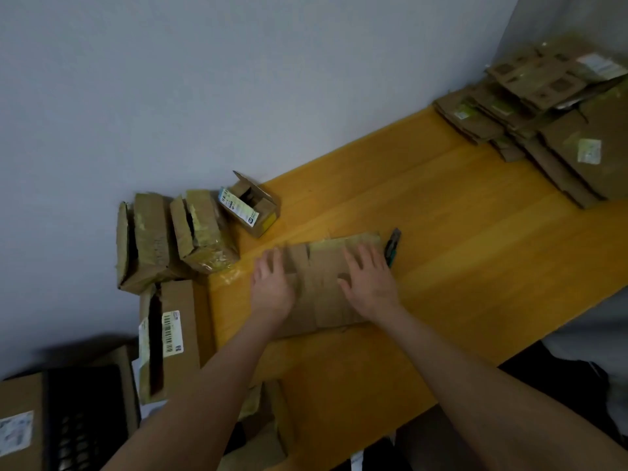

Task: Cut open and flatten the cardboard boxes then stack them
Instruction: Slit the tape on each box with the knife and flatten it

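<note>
Flattened box (323, 283) lies mid-table (475, 232) w/ left hand (272, 287) and right hand (370, 283) both spread flat, pressing it down, holding nothing; prob. light, thin, springy at creases, so best pinched by opp. edges to lift onto stack (550, 124).
</note>
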The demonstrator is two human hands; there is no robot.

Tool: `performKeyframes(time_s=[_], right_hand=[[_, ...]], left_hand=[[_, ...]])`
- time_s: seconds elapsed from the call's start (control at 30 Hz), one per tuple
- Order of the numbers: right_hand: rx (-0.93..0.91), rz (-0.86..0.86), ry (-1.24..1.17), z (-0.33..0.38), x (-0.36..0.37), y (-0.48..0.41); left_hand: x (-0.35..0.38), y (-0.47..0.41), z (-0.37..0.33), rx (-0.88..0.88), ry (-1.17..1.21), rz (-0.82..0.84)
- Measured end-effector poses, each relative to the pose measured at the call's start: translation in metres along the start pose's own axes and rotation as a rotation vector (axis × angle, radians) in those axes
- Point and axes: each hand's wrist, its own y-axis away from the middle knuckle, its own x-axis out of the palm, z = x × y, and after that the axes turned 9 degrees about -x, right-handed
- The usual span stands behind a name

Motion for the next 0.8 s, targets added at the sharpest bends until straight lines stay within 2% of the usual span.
performKeyframes(time_s=[0.07,0.17,0.27,0.4,0.8], right_hand=[[-0.07,0.054,0.064,0.003,0.006,-0.011],[-0.117,0.105,0.168,0.003,0.023,-0.025],[-0.101,0.153,0.192,0.0,0.043,-0.031],[-0.075,0.161,0.229,0.0,0.059,-0.037],[-0.062,0.222,0.234,0.004,0.056,-0.041]], left_hand=[[0.011,-0.005,-0.005,0.151,-0.114,0.012],[0.035,-0.013,-0.004,0.245,-0.267,0.055],[0.057,-0.018,0.005,0.225,-0.327,0.1],[0.075,-0.025,0.013,0.219,-0.368,0.08],[0.07,-0.027,0.009,0.209,-0.363,0.157]])
